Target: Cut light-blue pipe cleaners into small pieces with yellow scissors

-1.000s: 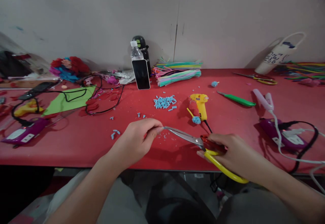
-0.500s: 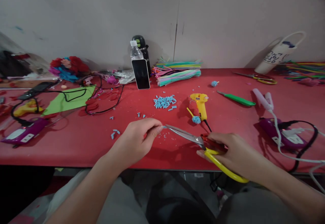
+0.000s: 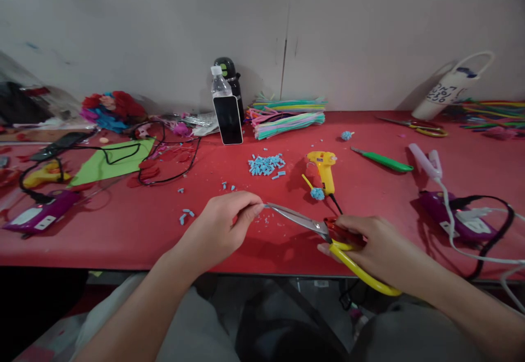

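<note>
My left hand (image 3: 229,222) is closed in a pinch, thumb against forefinger, on a tiny light blue piece (image 3: 266,205) that barely sticks out past the fingertips. My right hand (image 3: 377,250) grips the scissors (image 3: 301,220), which have yellow and red handles. Their blade tips point left and meet the blue piece right at my left fingertips. Behind my hands lies a pile of short light blue pieces (image 3: 266,165). A few more blue bits (image 3: 186,215) lie left of my left hand. Small crumbs are scattered on the red table (image 3: 254,255) under the blades.
A yellow glue gun (image 3: 325,170) stands behind the scissors, a blue fuzzy ball (image 3: 317,193) beside it. Farther back are a phone (image 3: 228,120) propped on a bottle, bundled pipe cleaners (image 3: 289,124) and a green-handled knife (image 3: 385,161). Purple power strips (image 3: 455,220) with cords sit at the sides.
Both hands, the scissors and the blue piece keep practically the same place. The view has shifted very slightly.
</note>
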The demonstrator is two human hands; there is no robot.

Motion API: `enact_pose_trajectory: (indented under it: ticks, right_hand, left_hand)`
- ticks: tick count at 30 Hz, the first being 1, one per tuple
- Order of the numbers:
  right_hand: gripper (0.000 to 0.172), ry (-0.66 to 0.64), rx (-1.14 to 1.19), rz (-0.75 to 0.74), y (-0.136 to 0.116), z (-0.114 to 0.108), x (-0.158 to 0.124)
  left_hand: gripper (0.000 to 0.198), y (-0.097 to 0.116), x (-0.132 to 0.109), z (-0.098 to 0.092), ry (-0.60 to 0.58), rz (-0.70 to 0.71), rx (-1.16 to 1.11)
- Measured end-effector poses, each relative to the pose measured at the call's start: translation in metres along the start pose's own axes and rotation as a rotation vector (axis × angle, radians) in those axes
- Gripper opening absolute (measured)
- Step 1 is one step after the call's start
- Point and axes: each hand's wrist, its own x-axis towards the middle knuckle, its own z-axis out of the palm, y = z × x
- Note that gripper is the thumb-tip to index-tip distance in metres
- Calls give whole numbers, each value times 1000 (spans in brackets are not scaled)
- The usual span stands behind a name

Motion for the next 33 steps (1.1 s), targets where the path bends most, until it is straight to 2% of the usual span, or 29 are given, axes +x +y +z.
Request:
enact_pose_trajectory:
  ticks: [13,33]
  right_hand:
    - [42,-11,4,28,-3,-1,0]
    - [39,0,9,-15,-3,-1,-1]
  left_hand:
    - [16,1,0,-1,-9,-3,6]
    - [16,1,0,0,-7,3,12]
